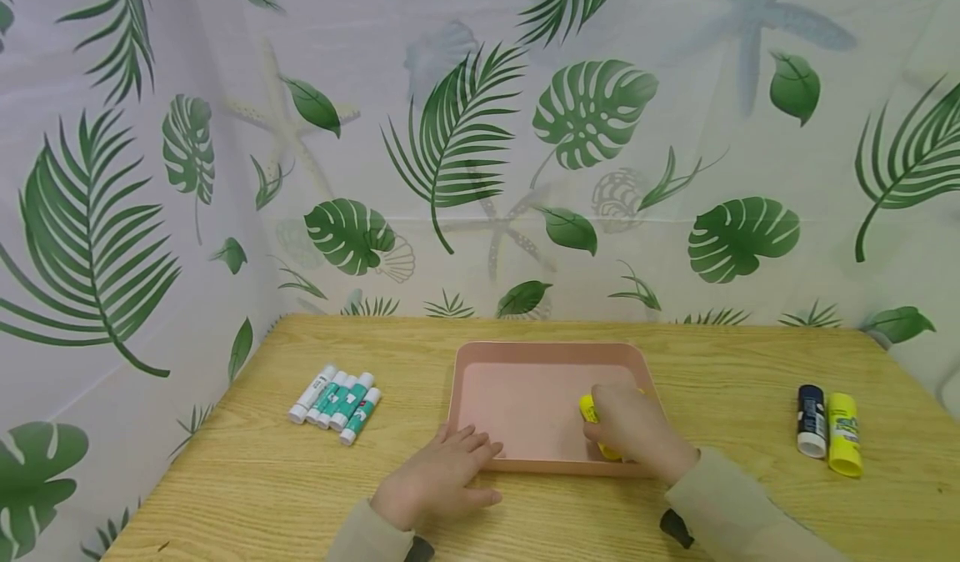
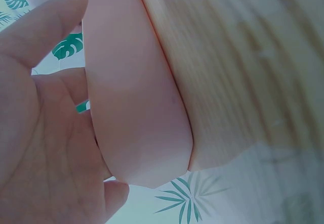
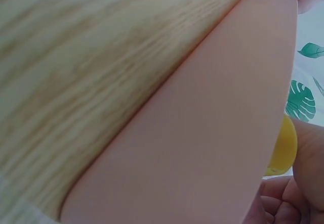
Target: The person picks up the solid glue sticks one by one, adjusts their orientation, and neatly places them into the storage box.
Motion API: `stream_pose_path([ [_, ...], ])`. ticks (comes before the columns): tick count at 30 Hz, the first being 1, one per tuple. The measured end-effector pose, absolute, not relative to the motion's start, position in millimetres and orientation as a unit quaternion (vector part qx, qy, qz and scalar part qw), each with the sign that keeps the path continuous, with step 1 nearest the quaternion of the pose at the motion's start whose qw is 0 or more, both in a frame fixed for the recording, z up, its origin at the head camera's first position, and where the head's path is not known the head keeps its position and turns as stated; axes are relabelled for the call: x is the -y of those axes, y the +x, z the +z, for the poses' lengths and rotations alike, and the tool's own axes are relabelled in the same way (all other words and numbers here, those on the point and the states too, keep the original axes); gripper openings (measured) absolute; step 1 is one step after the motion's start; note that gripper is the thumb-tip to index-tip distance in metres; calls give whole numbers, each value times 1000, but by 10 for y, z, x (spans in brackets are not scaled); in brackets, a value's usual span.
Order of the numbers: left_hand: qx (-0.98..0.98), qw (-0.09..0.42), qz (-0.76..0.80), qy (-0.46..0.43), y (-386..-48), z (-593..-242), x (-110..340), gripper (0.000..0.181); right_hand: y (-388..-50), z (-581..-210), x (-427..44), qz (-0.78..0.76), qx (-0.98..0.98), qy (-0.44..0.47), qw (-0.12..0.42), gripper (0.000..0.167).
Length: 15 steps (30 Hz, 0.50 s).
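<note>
I'm seeing the R hand (image 1: 637, 429) gripping a yellow tube (image 1: 588, 409) within the pink tray (image 1: 525, 412), near R side; L hand (image 1: 438, 474), fingers loosely spread, is touching its near L rim. Teal/white sticks (image 1: 351, 403) are lying L; navy tube (image 1: 811, 416) & 2nd yellow tube (image 1: 844, 433), R.

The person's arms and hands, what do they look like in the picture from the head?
The left sleeve and right sleeve are long, plain and pale beige. A small dark piece shows beside each cuff; I can't tell what it is. The left hand and right hand wear no gloves.
</note>
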<state>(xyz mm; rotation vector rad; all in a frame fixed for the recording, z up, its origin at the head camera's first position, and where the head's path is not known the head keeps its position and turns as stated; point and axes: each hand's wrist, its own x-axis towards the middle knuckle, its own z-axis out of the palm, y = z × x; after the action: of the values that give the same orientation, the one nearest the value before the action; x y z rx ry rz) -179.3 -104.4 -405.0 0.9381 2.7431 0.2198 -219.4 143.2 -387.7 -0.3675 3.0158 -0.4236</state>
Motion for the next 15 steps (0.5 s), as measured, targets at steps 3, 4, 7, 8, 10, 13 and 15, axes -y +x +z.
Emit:
stream_pose_path([
  [3,-937,119,76,319,-1793,-4046,1043,59,-2200,-3887,-1426,-136,-983,-120,39,23],
  [4,-937,120,76,318,-1793,-4044,1042,59,-2201,-3895,-1426,-135,-983,-121,39,24],
  [7,-938,121,75,317,-1793,-4041,1039,60,-2195,-3912,-1416,-130,-983,-122,40,28],
  [8,-938,121,74,317,-1793,-4039,1038,60,-2195,-3921,-1413,-127,-983,-123,39,27],
  [10,-938,121,72,317,-1794,-4038,1037,60,-2187,-3929,-1403,-123,-984,-126,37,27],
  [13,-938,123,72,317,-1794,-4034,1036,59,-2179,-3940,-1387,-118,-984,-128,35,27],
  [15,-937,124,73,318,-1795,-4030,1037,59,-2174,-3946,-1381,-120,-984,-128,33,27],
])
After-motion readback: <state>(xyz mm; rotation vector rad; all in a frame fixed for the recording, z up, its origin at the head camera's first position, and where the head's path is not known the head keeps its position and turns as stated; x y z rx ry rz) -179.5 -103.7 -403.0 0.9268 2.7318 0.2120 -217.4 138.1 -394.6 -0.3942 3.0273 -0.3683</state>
